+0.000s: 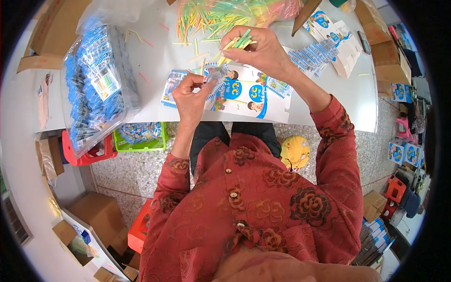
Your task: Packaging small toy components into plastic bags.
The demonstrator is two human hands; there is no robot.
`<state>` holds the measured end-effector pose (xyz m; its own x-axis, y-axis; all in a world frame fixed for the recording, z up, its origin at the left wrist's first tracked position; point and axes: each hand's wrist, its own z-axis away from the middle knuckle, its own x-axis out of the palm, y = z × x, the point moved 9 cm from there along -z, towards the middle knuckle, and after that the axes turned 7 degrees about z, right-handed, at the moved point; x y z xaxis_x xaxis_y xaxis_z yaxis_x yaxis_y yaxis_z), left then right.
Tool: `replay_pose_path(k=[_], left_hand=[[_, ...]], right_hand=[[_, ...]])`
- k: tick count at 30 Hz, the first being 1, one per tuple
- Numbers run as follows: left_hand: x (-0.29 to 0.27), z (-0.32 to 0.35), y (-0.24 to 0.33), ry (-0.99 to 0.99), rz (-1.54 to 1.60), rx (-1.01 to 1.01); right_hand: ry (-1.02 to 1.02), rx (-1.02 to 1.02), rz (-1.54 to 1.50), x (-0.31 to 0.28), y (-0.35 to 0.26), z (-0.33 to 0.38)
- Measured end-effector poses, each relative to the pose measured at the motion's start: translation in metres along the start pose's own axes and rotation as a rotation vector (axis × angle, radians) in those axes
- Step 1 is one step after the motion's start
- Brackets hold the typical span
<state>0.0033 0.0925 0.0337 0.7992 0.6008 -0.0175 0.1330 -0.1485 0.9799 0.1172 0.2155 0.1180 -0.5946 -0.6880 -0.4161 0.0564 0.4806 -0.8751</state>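
My right hand [260, 50] is closed round a bunch of thin yellow and green sticks [240, 43], whose lower ends point at a small clear plastic bag [217, 76]. My left hand [191, 97] pinches that bag between thumb and fingers. Whether any stick tips are inside the bag, I cannot tell. Under both hands lies a flat printed card sheet [277, 109] in white and blue. Small blue-and-white packets [172, 84] lie beside my left hand. Beyond my hands is a heap of green, yellow and pink sticks [206, 24], partly under clear plastic.
A clear plastic tub [128, 87] full of blue packets stands at the table's left. Overlapping packets [314, 56] and folded card boxes [346, 51] lie to the right. Cardboard cartons [57, 35] flank the table [329, 110]. Below its edge sits a green basket [141, 148].
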Motion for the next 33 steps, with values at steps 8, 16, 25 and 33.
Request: replay_pose_path(k=[8, 16, 25, 33], left_hand=[[-0.002, 0.0, -0.006, 0.025, -0.011, -0.011], [0.004, 0.0, 0.001, -0.019, 0.004, 0.056], [0.008, -0.005, -0.004, -0.026, 0.028, -0.019], [0.021, -0.022, -0.015, -0.088, 0.157, -0.125]], right_hand=[[-0.089, 0.072, -0.101, 0.002, 0.0, 0.001], [-0.121, 0.165, -0.089, 0.011, 0.021, 0.0], [-0.112, 0.173, 0.045, 0.02, 0.01, -0.002], [-0.019, -0.102, 0.173, 0.012, 0.011, -0.021]])
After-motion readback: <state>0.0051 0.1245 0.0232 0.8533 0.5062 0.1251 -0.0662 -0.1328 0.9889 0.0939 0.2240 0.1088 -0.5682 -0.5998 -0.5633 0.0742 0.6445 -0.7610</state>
